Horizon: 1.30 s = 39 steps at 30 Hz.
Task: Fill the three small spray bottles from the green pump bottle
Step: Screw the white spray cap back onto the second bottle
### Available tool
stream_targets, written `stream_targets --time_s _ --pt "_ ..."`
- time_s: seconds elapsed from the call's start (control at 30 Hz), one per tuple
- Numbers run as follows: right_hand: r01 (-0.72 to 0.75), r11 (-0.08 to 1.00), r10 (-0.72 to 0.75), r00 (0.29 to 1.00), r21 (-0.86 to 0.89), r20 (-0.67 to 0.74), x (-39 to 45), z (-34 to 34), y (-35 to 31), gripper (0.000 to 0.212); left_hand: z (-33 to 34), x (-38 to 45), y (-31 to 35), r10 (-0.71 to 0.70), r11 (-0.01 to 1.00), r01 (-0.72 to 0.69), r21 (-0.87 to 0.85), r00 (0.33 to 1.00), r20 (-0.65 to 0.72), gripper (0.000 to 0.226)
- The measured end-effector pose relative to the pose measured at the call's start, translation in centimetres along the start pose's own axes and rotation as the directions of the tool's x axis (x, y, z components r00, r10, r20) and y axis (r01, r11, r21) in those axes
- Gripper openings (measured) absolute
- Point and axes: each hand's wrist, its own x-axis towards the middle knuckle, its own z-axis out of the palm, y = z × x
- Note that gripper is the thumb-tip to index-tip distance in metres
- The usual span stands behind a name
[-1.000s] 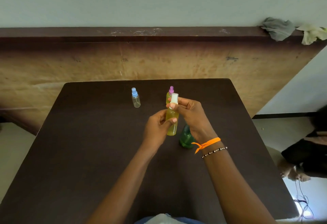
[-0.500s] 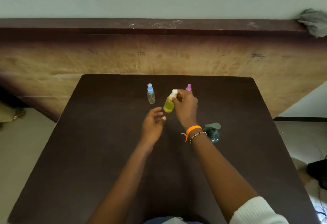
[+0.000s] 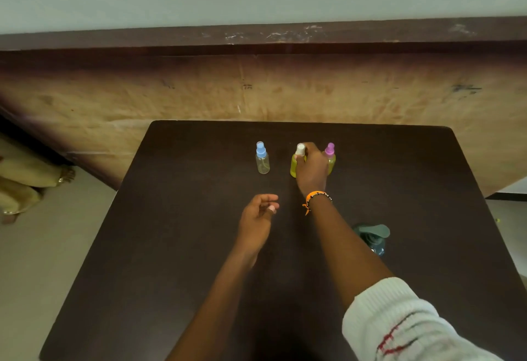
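Since half a second ago, we are seeing the white-capped bottle (image 3: 296, 161) go from tilted in the air to upright on the counter (image 3: 176, 246), and the left hand (image 3: 258, 215) drawing back toward us, away from the bottles. The right hand (image 3: 312, 171) is wrapping around the white-capped bottle from its right side, fingers closed on its body, with the yellow-green liquid showing at the left edge of the grip. We are not able to tell whether the bottle's base is fully resting on the counter or just touching it.

The pink-capped bottle (image 3: 330, 158) is standing just beside that hand on the right, also showing yellow-green liquid, and its lower body is partly hiding behind the knuckles. The blue-capped bottle (image 3: 262, 159) is standing apart to the left, clear and looking empty. All three are lining up in a row near the far edge of the counter.

The left hand is hovering above the counter, loosely curled, palm turned inward, holding nothing. The green pump bottle (image 3: 372, 236) is standing nearer to us, to the right of the right forearm, apart from both hands. An orange band (image 3: 313, 196) and a beaded bracelet are sitting on the right wrist, and a white sleeve (image 3: 399, 323) is covering the upper arm.
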Motion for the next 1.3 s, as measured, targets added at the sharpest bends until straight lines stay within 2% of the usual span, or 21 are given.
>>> stream_targets --time_s 0.17,0.43,0.5,0.6,0.63,0.7,0.77,0.8,0.87,0.97,1.07,1.13,1.23,1.3 --pt "0.063 0.998 -0.063 0.998 -0.008 0.005 0.4 0.4 0.7 0.013 0.4 0.8 -0.2 -0.021 0.999 0.021 -0.026 1.0 -0.009 0.023" --pt "0.096 0.993 -0.096 0.995 0.071 -0.015 1.0 0.7 1.0 0.016 1.0 1.1 -0.5 -0.059 0.997 0.058 -0.058 0.998 0.0 0.024" --pt "0.114 0.989 -0.112 0.993 0.09 -0.035 0.7 0.7 1.2 0.019 0.9 1.1 -0.6 -0.06 0.996 0.06 -0.064 0.998 -0.006 0.024" --pt "0.105 0.985 -0.1 0.994 0.139 -0.039 -0.1 0.5 1.0 0.04 0.8 1.4 -0.7 -0.061 0.996 0.059 -0.064 0.998 -0.021 0.027" --pt "0.1 0.986 -0.094 0.994 0.134 -0.051 -0.4 0.2 0.7 0.035 0.7 1.4 -0.7 -0.064 0.996 0.063 -0.059 0.998 -0.022 0.027" --pt "0.177 0.978 -0.163 0.979 0.109 -0.124 -1.7 -0.5 -0.2 0.029 0.4 1.5 -0.7 -0.074 0.996 0.072 -0.054 0.997 -0.031 0.027" --pt "0.309 0.944 -0.293 0.946 0.118 -0.137 -3.2 -0.8 -1.3 0.023 0.0 1.5 -0.9 -0.085 0.995 0.082 -0.062 0.995 -0.047 0.026" --pt "0.341 0.928 -0.329 0.939 0.15 -0.1 -3.9 -0.6 -1.6 0.022 -0.2 1.6 -1.0 -0.094 0.994 0.09 -0.065 0.994 -0.054 0.026" --pt "0.31 0.927 -0.322 0.946 0.212 0.021 -4.6 0.5 -2.0 0.029 -0.6 1.7 -1.2 -0.1 0.993 0.095 -0.067 0.992 -0.074 0.026" --pt "0.12 0.971 -0.17 0.955 0.207 0.243 -3.6 2.5 -2.4 0.058 -1.5 1.6 -1.7 -0.073 0.996 0.067 -0.055 0.99 -0.124 0.027" --pt "-0.011 0.993 -0.04 0.912 0.121 0.408 -1.7 4.0 -2.4 0.077 -2.2 1.2 -2.2 -0.07 0.997 0.062 -0.055 0.984 -0.163 0.027" --pt "-0.003 0.998 -0.028 0.89 0.067 0.455 -0.6 5.0 -2.1 0.071 -2.5 0.9 -2.5 -0.072 0.997 0.063 -0.053 0.982 -0.175 0.027" --pt "0.001 1.0 -0.003 0.879 0.005 0.477 -0.2 5.6 -1.6 0.041 -2.7 0.7 -2.8 -0.061 0.997 0.052 -0.053 0.981 -0.182 0.026" --pt "0.01 1.0 -0.01 0.865 0.003 0.502 -0.9 5.2 -1.4 0.032 -2.7 0.9 -2.8 -0.058 0.998 0.053 -0.034 0.981 -0.183 0.027"
